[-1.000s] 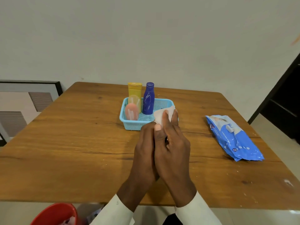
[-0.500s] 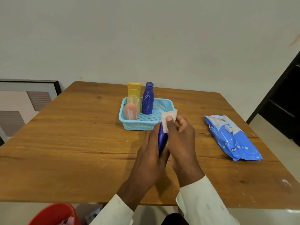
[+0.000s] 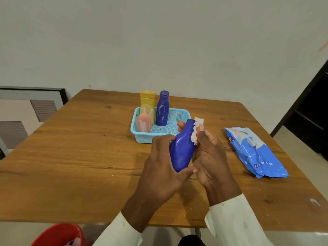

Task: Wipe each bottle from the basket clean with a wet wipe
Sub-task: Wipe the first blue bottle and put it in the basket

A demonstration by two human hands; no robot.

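Item in hand: blue plastic bottle (image 3: 182, 150), held over the bench (image 3: 88, 157) just in front of the basket, tilted with its neck pointing away from the person. The left hand (image 3: 159, 174) grips the lower body, fingers (image 3: 164, 139) curled round the far side and thumb across the near base. The right hand (image 3: 211, 157) pinches a white wet wipe (image 3: 196, 132) against the bottle's shoulder and neck, its fingers folded on the wipe, on the side opposite the left fingers.

Handling, by judgement: light, stiff moulded plastic with a glossy, probably damp skin, so likely to slip in the grip. The wide lower body, where the left fingers already sit, looks the surest hold; the narrow neck suits the wipe rather than a grip. The wipe is soft and limp, and bunches under the fingertips.

Beyond the fingers: light blue mesh basket (image 3: 160, 129) on the bench, holding a second blue bottle (image 3: 162, 110) upright, a yellow bottle (image 3: 147, 102) behind, and a pale pink bottle (image 3: 144, 123) in front of what looks like a translucent one; streaks show on the blue and pink ones, which appear not yet wiped.

To the right of the right hand, well apart: blue pack of wet wipes (image 3: 255, 151) lying flat. Near edge, left of the left sleeve: red bin (image 3: 58, 235), partly in view below the bench.
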